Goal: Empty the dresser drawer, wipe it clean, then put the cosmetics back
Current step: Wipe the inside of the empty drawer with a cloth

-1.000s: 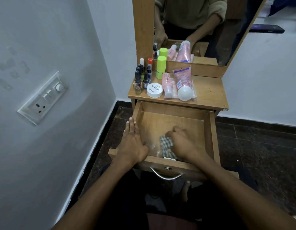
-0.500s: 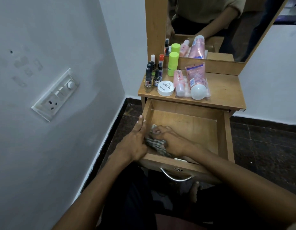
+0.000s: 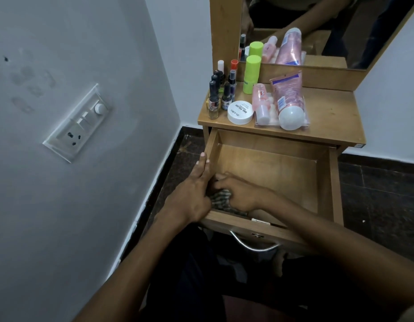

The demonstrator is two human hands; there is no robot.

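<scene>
The wooden drawer [image 3: 326, 182] stands pulled out, with nothing in it but a checked cloth [image 3: 221, 201]. My right hand [image 3: 238, 192] presses that cloth into the drawer's near left corner. My left hand [image 3: 192, 196] lies flat along the drawer's left wall, fingers straight, holding it. The cosmetics stand on the dresser top [image 3: 329, 117]: several nail polish bottles [image 3: 216, 94], a white round jar [image 3: 240, 112], a green stick [image 3: 251, 74], a small pink bottle [image 3: 259, 101] and a large pink tube [image 3: 287, 98] lying on a clear tray.
A mirror [image 3: 317, 26] rises behind the dresser top. A grey wall with a switch and socket plate [image 3: 79, 123] runs close on the left. Dark tiled floor [image 3: 378, 194] lies around the dresser. The metal drawer handle [image 3: 252, 246] hangs near my knees.
My right hand has slid the cloth from the drawer's front middle to its near left corner. My left hand has stayed on the left wall.
</scene>
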